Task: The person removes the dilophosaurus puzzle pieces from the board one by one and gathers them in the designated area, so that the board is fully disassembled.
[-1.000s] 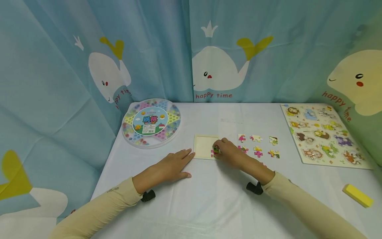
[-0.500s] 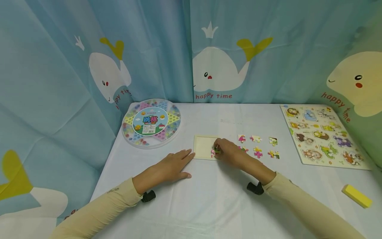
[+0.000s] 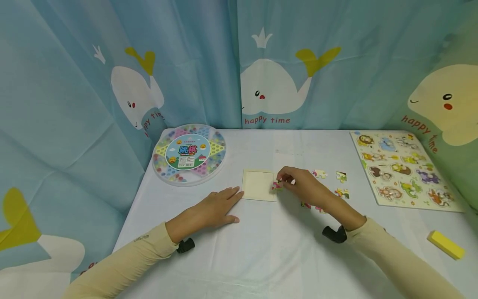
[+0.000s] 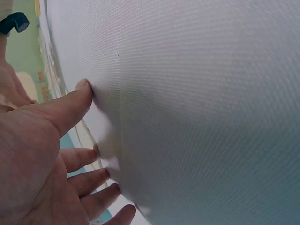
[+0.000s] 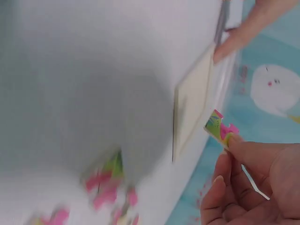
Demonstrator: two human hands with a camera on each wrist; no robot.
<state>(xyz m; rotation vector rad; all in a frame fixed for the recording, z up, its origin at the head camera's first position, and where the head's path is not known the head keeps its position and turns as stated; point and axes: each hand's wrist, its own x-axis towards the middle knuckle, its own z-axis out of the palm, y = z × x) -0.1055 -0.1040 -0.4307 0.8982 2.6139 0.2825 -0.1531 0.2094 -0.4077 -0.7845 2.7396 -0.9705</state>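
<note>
Between thumb and fingertips, my right hand pinches a pink and green jigsaw piece, lifted just off the right edge of a square, cream puzzle tray. The tray's inside is bare. My left hand rests on the cloth with fingers spread, its fingertips touching the tray's left edge. Loose jigsaw pieces lie on the cloth to the right, several of them partly hidden under my right hand and forearm. In the right wrist view, nearby pieces look blurred.
A round Chinese checkers box lies at the back left. An animal peg puzzle board lies at the back right, with a yellow block in front of it. A whale-print curtain hangs behind the white-covered table.
My right hand has drawn back to the right from the tray, taking the jigsaw piece out of its lower right corner. The left hand has stayed in place.
</note>
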